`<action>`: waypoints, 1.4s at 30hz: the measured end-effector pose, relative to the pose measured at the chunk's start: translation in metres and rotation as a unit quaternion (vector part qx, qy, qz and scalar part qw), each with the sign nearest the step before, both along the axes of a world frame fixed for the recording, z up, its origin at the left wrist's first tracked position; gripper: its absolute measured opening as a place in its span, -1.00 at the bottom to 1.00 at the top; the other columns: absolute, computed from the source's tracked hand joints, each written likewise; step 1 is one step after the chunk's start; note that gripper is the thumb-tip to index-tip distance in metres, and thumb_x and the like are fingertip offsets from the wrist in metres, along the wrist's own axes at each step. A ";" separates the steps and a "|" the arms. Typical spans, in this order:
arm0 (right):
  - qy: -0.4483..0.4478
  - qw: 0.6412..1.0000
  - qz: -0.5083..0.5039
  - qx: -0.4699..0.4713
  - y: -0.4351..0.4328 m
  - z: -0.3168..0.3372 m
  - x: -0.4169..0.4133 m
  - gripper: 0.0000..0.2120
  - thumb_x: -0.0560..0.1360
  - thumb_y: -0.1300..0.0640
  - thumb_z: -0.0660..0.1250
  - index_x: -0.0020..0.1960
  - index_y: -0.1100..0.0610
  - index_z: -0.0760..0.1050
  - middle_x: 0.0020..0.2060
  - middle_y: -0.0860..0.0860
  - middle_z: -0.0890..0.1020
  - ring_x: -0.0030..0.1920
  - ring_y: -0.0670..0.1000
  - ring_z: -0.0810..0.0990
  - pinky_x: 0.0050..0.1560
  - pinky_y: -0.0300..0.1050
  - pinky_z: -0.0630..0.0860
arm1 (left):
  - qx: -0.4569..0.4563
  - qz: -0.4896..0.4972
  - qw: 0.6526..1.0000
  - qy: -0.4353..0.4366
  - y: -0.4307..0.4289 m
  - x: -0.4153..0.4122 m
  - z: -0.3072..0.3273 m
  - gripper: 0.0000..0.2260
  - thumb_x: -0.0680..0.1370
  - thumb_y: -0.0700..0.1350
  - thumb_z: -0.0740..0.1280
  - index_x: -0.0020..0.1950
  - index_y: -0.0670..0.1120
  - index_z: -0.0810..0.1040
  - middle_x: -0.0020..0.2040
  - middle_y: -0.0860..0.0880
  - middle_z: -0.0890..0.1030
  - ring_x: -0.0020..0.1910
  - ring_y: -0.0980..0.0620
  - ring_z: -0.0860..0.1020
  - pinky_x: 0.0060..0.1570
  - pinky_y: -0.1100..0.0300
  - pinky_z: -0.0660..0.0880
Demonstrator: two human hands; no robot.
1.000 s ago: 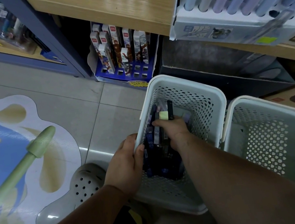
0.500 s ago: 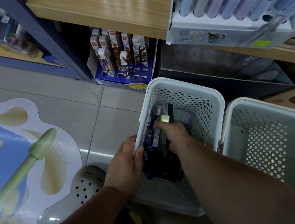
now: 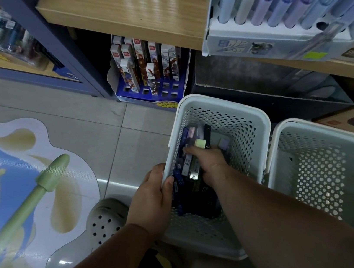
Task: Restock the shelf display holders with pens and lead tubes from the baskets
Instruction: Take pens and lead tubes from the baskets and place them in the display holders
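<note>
Where the person's two arms reach down, the left hand [image 3: 152, 202] grips the side rim of a white basket [image 3: 238, 125]. Its thumb is hooked inside and its other fingers are wrapped round the outside. The right hand [image 3: 209, 163] is down inside the same basket, just to the right of the left hand. Its fingers are curled round a small bunch of lead tubes [image 3: 186, 166], one pale with letters on it and one with a light green cap. More dark tubes lie in the basket under and behind this hand. A second basket [image 3: 317, 171] sits just to the right of the right arm, touching the first one; I cannot tell what is in it. Past the fingertips, under a wooden shelf [image 3: 131, 10], a blue display holder [image 3: 136, 94] stands on the floor with tall boxed pens [image 3: 142, 63] in its back slots and open holes in front. Up and to the right of the hands, a white display holder [image 3: 238, 43] on the shelf is packed with pale blue and purple pens [image 3: 265, 10]. A grey shoe [image 3: 106, 221] with holes is just left of the left wrist, beside a big floor sticker [image 3: 14, 179].
</note>
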State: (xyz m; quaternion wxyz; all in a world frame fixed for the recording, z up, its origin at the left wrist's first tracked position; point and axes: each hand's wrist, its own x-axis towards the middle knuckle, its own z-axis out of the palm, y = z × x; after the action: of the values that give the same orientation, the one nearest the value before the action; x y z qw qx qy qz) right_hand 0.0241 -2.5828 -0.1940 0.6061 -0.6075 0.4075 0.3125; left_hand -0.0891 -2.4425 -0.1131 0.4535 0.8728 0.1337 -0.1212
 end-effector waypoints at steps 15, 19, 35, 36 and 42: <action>-0.057 0.996 0.024 -0.068 0.003 0.023 -0.001 -0.77 0.34 0.31 0.54 -0.14 0.07 0.58 -0.30 0.00 0.66 -0.40 -0.03 0.63 -0.50 -0.29 0.48 | 0.006 -0.003 1.000 -0.009 0.003 -0.001 -0.002 -0.78 0.68 -0.01 0.15 0.29 -0.04 0.42 -0.02 -0.03 0.55 -0.13 0.00 0.56 -0.17 -0.04 0.57; -0.076 0.996 0.004 -0.042 0.002 0.039 -0.008 -0.79 0.35 0.39 0.49 -0.17 0.10 0.62 -0.45 -0.03 0.67 -0.48 -0.05 0.64 -0.54 -0.23 0.48 | 0.030 -0.006 0.999 -0.012 0.014 0.001 -0.005 -0.79 0.68 -0.01 0.14 0.23 -0.06 0.43 -0.06 -0.04 0.54 -0.17 -0.03 0.54 -0.21 0.05 0.49; -0.136 0.990 0.035 -0.030 -0.036 0.126 -0.041 -0.89 0.35 0.28 0.52 -0.14 0.16 0.68 -0.26 0.11 0.74 -0.20 0.18 0.74 -0.26 0.03 0.66 | 0.094 0.032 0.995 -0.005 0.002 0.025 0.041 -0.60 0.64 0.07 0.24 0.45 -0.02 0.38 0.27 -0.12 0.52 0.12 -0.16 0.54 0.14 -0.06 0.51; -0.143 0.989 0.032 -0.022 -0.037 0.133 -0.043 -0.87 0.35 0.29 0.52 -0.11 0.16 0.69 -0.22 0.14 0.74 -0.16 0.21 0.74 -0.17 0.11 0.69 | 0.108 0.040 0.992 -0.043 -0.003 0.030 0.051 -0.61 0.63 0.05 0.26 0.43 -0.04 0.41 0.26 -0.12 0.52 0.14 -0.16 0.53 0.13 -0.04 0.50; -0.214 0.975 0.052 0.030 -0.039 0.178 -0.051 -0.82 0.35 0.35 0.51 -0.06 0.22 0.70 -0.17 0.20 0.74 -0.11 0.24 0.74 -0.12 0.14 0.70 | -0.048 0.079 0.996 0.016 -0.056 0.068 0.108 -0.70 0.62 0.15 0.29 0.25 0.01 0.54 -0.01 0.02 0.64 -0.10 0.00 0.63 -0.17 0.13 0.56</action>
State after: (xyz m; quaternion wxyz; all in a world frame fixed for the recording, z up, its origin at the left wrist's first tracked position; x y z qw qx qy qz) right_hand -0.0269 -2.6218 -0.0156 0.6802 -0.6620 0.2263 0.2187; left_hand -0.0211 -2.4980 -0.0047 0.5005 0.8349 0.2036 -0.1047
